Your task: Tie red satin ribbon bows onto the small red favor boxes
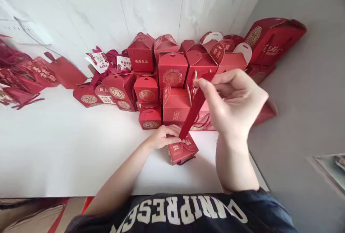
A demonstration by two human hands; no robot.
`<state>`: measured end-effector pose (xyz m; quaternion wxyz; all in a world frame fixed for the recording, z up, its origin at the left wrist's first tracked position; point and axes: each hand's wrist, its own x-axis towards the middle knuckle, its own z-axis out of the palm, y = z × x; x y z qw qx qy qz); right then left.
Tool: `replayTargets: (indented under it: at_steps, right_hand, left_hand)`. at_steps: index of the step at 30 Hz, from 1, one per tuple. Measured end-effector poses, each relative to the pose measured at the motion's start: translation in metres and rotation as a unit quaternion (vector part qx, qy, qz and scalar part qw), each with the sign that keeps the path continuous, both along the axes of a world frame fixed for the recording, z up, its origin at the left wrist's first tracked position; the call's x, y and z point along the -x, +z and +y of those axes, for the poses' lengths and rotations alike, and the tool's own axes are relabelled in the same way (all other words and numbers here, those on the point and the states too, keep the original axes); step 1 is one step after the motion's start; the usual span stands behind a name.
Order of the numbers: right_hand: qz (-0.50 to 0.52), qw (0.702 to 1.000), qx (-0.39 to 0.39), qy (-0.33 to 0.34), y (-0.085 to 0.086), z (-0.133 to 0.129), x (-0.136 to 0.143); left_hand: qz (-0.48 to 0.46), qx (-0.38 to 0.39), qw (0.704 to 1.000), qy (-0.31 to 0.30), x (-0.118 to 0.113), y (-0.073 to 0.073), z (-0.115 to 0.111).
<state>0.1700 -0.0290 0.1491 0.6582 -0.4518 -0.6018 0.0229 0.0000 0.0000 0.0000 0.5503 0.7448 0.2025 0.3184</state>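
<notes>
A small red gift box (185, 151) with pale lettering sits on the white table in front of me, a dark red cord at its near side. From its top a dark red ribbon (192, 114) runs up, taut and slanting to the right. My right hand (235, 103) is raised above the table and pinches the ribbon's upper end between thumb and finger. Low at the box's far left side, my left hand (165, 136) grips the box top, thumb and fingertips close to the ribbon's lower end. Its fingertips are partly hidden by the ribbon.
Stacked red gift boxes (172, 77) line the tiled wall (151, 3) behind. Left of them lie bunched ribbons with white cards (99, 61) and red packets (43, 71). A larger red box (272, 41) stands at the right, beside a grey panel (304, 111). The white table (81, 147) extends left.
</notes>
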Motion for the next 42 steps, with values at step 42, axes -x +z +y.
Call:
replayTargets:
  at_steps: [42]
  right_hand:
    - [0.199, 0.724, 0.368, 0.548, -0.128, -0.016, -0.03]
  left_hand:
    - [0.103, 0.021, 0.989, -0.1, 0.018, 0.019, 0.021]
